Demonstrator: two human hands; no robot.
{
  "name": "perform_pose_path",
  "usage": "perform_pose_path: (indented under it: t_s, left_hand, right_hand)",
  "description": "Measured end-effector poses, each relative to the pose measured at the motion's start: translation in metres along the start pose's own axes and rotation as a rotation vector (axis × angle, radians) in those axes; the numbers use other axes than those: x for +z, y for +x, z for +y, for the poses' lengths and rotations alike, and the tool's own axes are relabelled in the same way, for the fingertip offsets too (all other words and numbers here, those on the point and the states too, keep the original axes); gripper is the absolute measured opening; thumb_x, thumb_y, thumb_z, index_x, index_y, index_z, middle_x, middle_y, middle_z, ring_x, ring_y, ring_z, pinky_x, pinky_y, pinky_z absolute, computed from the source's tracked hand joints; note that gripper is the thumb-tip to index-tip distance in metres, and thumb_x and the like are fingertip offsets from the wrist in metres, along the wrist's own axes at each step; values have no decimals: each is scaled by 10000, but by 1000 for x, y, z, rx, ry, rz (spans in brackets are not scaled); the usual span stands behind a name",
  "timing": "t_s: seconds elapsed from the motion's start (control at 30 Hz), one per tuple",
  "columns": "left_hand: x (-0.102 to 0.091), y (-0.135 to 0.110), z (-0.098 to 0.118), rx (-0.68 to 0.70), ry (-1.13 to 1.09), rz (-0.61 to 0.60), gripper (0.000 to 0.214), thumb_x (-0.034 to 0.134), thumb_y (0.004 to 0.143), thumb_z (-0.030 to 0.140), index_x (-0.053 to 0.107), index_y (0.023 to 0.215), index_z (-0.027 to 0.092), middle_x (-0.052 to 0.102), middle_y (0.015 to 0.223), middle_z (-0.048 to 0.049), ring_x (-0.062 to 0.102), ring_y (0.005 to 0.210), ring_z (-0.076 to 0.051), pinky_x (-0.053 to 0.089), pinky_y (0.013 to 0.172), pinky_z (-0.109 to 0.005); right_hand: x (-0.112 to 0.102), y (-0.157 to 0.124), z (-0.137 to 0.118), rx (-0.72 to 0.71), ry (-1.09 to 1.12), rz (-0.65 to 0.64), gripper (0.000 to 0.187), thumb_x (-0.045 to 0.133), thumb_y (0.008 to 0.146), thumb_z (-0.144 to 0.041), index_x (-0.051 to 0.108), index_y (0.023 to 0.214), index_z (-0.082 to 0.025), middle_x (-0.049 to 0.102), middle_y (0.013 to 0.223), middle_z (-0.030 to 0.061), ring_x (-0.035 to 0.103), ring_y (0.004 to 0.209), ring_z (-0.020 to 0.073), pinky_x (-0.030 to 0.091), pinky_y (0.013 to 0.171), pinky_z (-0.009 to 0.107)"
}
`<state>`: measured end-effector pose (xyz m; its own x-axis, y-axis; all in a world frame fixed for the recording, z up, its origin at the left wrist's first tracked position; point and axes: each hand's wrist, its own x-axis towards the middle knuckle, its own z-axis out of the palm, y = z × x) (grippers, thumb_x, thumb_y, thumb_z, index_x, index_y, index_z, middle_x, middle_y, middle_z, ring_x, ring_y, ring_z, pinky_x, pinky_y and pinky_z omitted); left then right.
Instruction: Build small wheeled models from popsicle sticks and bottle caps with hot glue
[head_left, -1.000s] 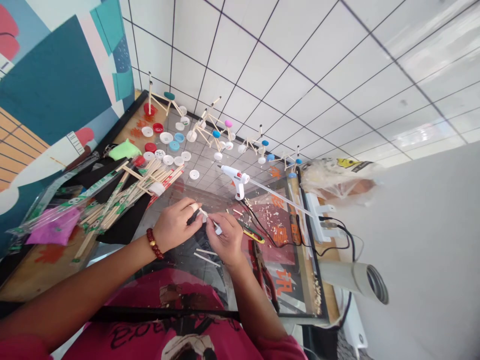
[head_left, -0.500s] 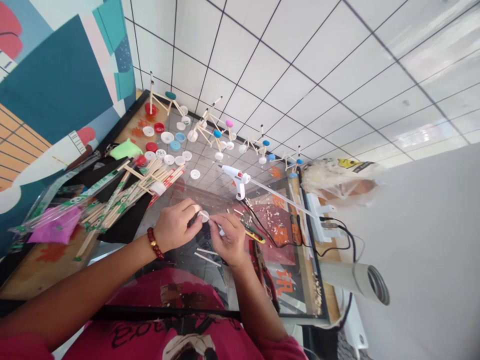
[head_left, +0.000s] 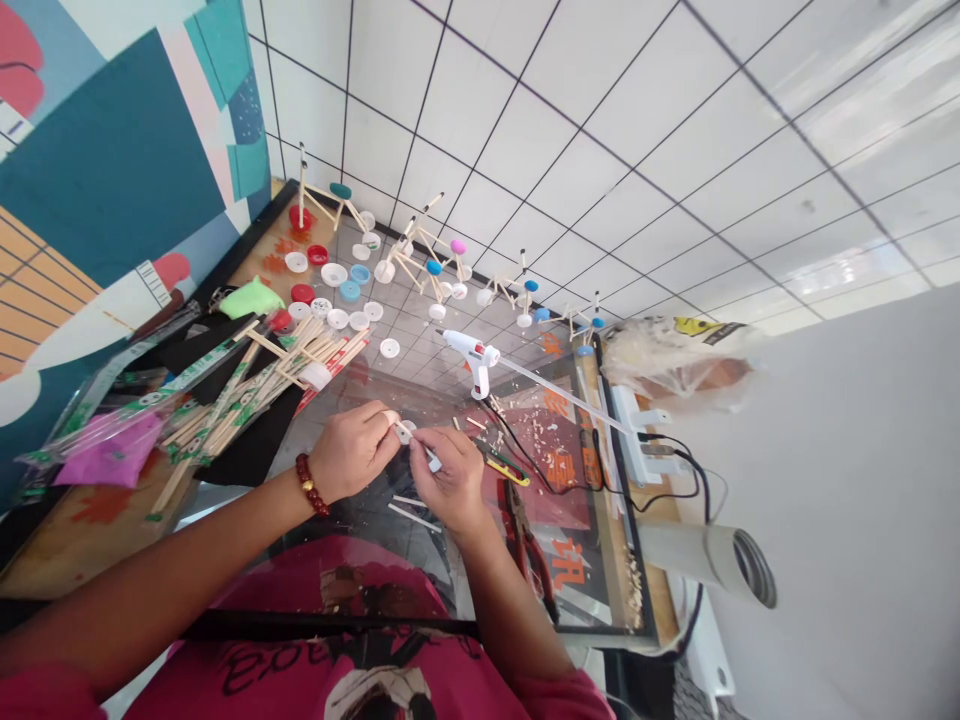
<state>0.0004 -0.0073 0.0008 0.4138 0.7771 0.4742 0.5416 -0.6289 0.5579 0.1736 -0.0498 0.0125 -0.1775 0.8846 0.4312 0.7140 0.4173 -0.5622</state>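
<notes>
My left hand [head_left: 354, 452], with a beaded bracelet at the wrist, is closed in a pinch on one end of a short pale stick [head_left: 403, 427]. The fingers of my right hand [head_left: 450, 478] are closed at the stick's other end. Something small and bluish white shows beside those right fingers; its kind is unclear. Behind the stick, between the hands, appears a round white cap [head_left: 406, 437]; whether it is held or lies on the glass I cannot tell. Loose short sticks [head_left: 414, 515] lie just below the hands.
A white glue gun [head_left: 472, 362] stands beyond my hands, its cord running right. To the right lie a yellow utility knife [head_left: 508, 468] and red-handled pliers [head_left: 529, 560]. Bundled chopsticks [head_left: 240, 410] are at left. Bottle caps [head_left: 337, 319] and stick figures [head_left: 420, 262] line the back.
My right hand has shifted slightly left and turned, showing more of the bluish white thing at its fingers. The left hand has barely moved and keeps its pinch.
</notes>
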Motion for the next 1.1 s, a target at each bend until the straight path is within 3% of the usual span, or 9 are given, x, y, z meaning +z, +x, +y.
perform_pose_path:
  t_s: [0.23, 0.37, 0.47, 0.6, 0.93, 1.1]
  left_hand:
    - [1, 1, 3, -12, -144, 147, 178, 554, 868, 139, 652, 1017, 135, 704, 970, -105, 675, 778, -155, 544, 695, -258]
    - [1, 2, 4, 11, -180, 210, 121, 619, 851, 157, 671, 961, 160, 716, 905, -78, 680, 765, -144, 547, 698, -242]
    - [1, 3, 3, 42, -178, 217, 119, 594, 861, 115, 685, 917, 168, 726, 864, -66, 685, 797, -149, 545, 742, -250]
    - [2, 4, 2, 54, -161, 205, 114, 584, 846, 106, 683, 856, 162, 714, 803, -60, 667, 716, -138, 536, 677, -240]
    - [-1, 3, 0, 52, -81, 218, 69, 597, 830, 111, 629, 806, 167, 682, 811, -47, 633, 728, -124, 509, 667, -227]
    - [-4, 10, -12, -106, -88, 266, 86, 572, 829, 107, 605, 781, 170, 651, 759, -25, 593, 668, -110, 493, 641, -226]
  right_hand:
    - [2, -2, 2, -6, -49, -2, 210, 554, 889, -142, 671, 1051, -206, 725, 875, 62, 650, 767, 171, 495, 715, 301]
    - [0, -1, 3, 3, -31, 12, 208, 555, 888, -141, 675, 1044, -208, 722, 866, 62, 646, 760, 171, 499, 713, 302]
    - [-2, -1, 4, 0, -24, -20, 202, 549, 890, -143, 681, 1027, -210, 726, 873, 60, 650, 767, 170, 497, 716, 301]
    - [-3, -1, 2, 4, -36, -67, 179, 543, 892, -151, 687, 988, -197, 718, 826, 54, 640, 724, 159, 482, 683, 287]
    - [7, 0, -11, -5, -154, 6, 199, 528, 902, -155, 685, 1022, -171, 715, 768, 57, 633, 658, 147, 465, 622, 266]
    - [6, -2, -22, -46, -198, 2, 166, 550, 872, -142, 699, 937, -179, 692, 680, 37, 614, 595, 138, 442, 585, 260]
